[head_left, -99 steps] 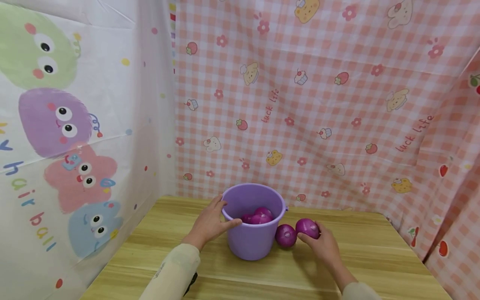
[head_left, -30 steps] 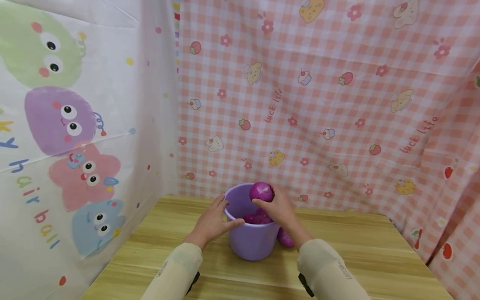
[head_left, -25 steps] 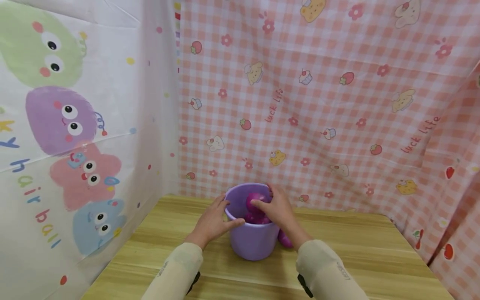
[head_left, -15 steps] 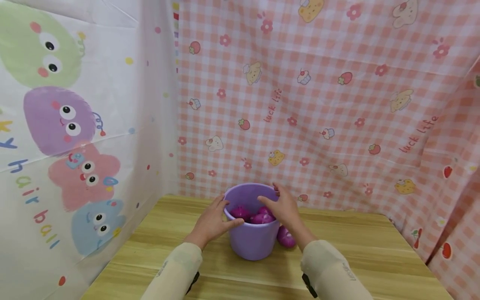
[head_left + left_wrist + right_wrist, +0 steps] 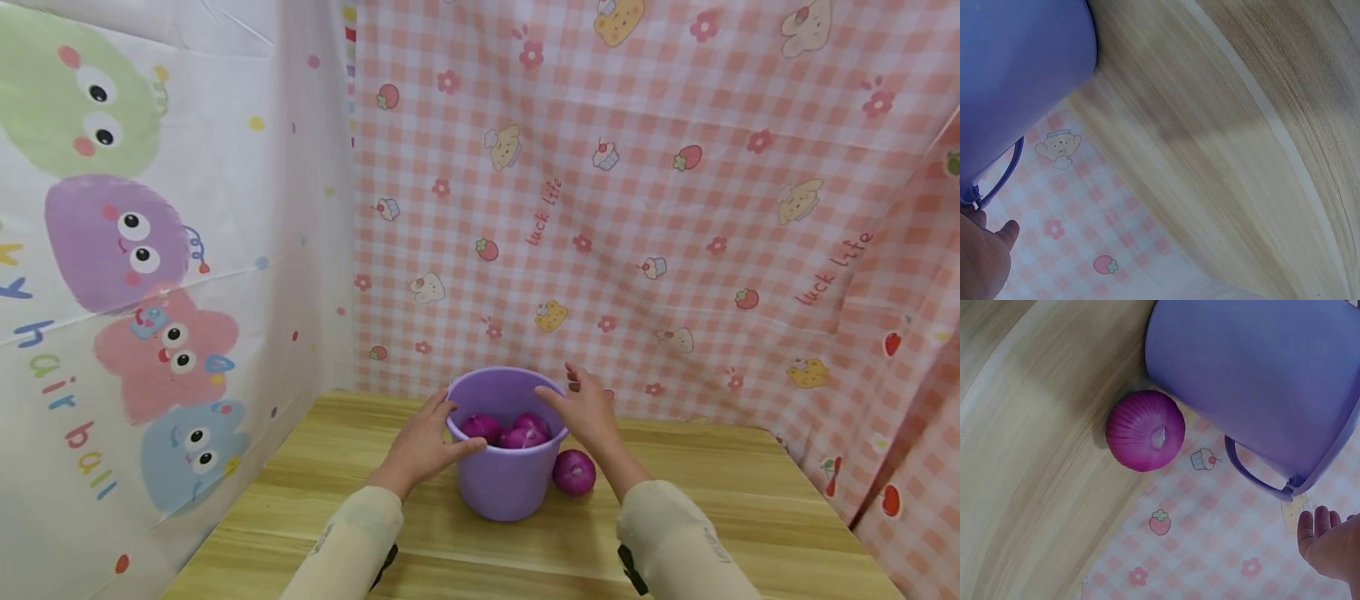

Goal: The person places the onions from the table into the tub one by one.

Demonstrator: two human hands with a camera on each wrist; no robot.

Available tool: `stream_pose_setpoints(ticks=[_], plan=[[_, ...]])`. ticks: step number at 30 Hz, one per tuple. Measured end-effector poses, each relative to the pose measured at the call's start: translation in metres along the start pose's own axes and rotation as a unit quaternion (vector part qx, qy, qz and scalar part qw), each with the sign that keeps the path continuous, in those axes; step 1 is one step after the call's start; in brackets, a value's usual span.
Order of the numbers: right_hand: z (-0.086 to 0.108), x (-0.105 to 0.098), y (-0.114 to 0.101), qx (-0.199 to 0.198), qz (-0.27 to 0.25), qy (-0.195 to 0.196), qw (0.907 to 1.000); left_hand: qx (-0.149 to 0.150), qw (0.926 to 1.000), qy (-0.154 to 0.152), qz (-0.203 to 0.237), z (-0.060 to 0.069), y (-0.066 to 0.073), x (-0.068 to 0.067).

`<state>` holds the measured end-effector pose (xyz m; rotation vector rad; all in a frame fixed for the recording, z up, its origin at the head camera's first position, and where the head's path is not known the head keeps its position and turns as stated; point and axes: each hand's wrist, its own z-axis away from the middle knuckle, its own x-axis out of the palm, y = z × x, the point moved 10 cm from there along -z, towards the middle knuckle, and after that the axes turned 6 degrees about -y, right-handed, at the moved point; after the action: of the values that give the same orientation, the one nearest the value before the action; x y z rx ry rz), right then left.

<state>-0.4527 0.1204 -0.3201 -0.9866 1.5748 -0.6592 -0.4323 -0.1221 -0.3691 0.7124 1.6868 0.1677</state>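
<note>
A purple bucket stands upright on the table with several red onions in it. My left hand holds the bucket's rim on the left, thumb over the near edge and fingers at the side. Above the rim's right side is my right hand, holding nothing, its fingers spread and loosely bent. One more red onion lies on the table close to the bucket's right side, below the right hand. In the right wrist view, the right hand is apart from the bucket and its handle.
The wood-patterned table extends on both sides of the bucket. A pink checked cloth hangs behind it, and a white cloth with cartoon figures hangs at the left.
My right hand has carried an onion from the table into the bucket and let it go. It has since risen back to the right, over the rim. My left hand has stayed on the bucket.
</note>
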Motion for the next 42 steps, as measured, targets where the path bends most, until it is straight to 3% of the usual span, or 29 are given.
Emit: stream_pose_setpoints(ticks=[9, 21, 25, 33, 42], plan=[[-0.006, -0.027, 0.017, 0.003, 0.015, 0.030, 0.9994, 0.002, 1.0000, 0.000, 0.002, -0.001, -0.003, 0.001], [0.005, -0.049, 0.049, 0.046, 0.005, 0.026, 0.9986, 0.005, 1.0000, 0.001, 0.006, -0.001, -0.001, 0.000], [0.007, -0.048, 0.061, 0.039, 0.004, 0.017, 0.9991, 0.008, 1.0000, 0.000, 0.005, -0.001, 0.000, -0.001], [0.017, -0.038, 0.094, 0.061, 0.023, -0.024, 0.9976, 0.006, 1.0000, -0.004, -0.001, -0.001, -0.002, 0.001], [0.026, -0.019, 0.128, 0.039, 0.069, -0.074, 0.9941, 0.003, 1.0000, -0.005, -0.005, -0.001, -0.002, 0.001]])
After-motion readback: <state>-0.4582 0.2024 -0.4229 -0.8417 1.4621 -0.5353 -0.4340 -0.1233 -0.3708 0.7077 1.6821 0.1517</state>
